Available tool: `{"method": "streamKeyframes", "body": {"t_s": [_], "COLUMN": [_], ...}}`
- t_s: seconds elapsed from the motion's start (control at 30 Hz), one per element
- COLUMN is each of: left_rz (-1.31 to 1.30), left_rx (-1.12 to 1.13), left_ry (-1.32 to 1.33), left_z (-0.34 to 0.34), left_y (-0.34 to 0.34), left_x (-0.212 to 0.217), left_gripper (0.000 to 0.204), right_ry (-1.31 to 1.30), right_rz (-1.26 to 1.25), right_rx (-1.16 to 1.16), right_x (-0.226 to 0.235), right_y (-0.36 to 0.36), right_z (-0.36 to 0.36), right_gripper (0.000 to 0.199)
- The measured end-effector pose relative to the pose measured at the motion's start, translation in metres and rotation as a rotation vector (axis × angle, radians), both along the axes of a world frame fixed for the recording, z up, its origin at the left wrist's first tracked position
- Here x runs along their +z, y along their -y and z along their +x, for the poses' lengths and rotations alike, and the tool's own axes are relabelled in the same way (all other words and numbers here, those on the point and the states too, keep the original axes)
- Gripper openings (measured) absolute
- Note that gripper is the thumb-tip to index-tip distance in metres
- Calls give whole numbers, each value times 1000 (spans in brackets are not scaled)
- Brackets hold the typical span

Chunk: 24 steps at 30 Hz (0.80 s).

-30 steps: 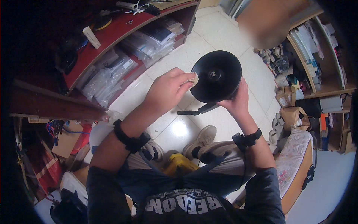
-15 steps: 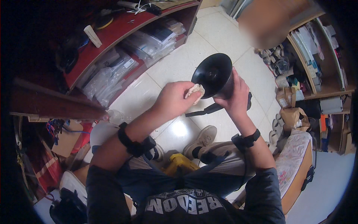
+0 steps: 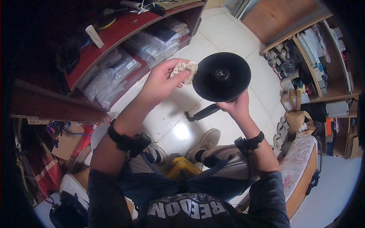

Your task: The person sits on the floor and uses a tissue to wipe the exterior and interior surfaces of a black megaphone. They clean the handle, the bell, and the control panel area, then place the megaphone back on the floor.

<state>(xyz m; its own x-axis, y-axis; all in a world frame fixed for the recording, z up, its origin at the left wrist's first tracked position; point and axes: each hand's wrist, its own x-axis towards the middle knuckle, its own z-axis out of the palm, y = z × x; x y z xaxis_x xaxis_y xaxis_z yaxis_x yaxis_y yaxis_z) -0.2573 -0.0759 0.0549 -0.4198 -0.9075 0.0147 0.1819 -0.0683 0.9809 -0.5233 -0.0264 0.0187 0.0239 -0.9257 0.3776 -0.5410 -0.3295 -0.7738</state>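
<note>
Black horn (image 3: 228,86) and crumpled pale cloth (image 3: 192,69), one in each hand.
The horn lies between 1 and 2 o'clock of the view's centre; the right hand (image 3: 238,107) grips it from 5 o'clock, fingers mostly hidden behind. The left hand (image 3: 163,78) pinches the cloth between thumb and fingers, just beside the horn's 9 o'clock side — contact cannot be told. The mark on the hub (image 3: 221,75) is too small to read — large white capitals (image 3: 187,208) cross the dark shirt (image 3: 178,222) at 6 o'clock.
</note>
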Motion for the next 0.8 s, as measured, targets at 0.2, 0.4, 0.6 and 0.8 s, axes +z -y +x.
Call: {"method": "streamKeyframes", "body": {"t_s": [0.2,0.4,0.6,0.8], "left_rz": [-579,-865,-639,-526], "left_rx": [98,88,-103,-348], "left_ry": [485,802,740,644], "left_z": [-2,-2,-7,-18], "left_y": [-6,-11,-16,-24], "left_x": [3,-4,-5,-4], "left_gripper": [26,23,22,22], "right_ry": [-158,-491,-582,-644], "right_rz": [-31,-308,-273,-265], "right_rx": [7,-44,-113,-102], "right_x": [-8,11,22,11], "right_y": [-1,-8,-14,-10], "right_z": [-13,-6,-5,-11], "right_gripper": [104,117,122,124]}}
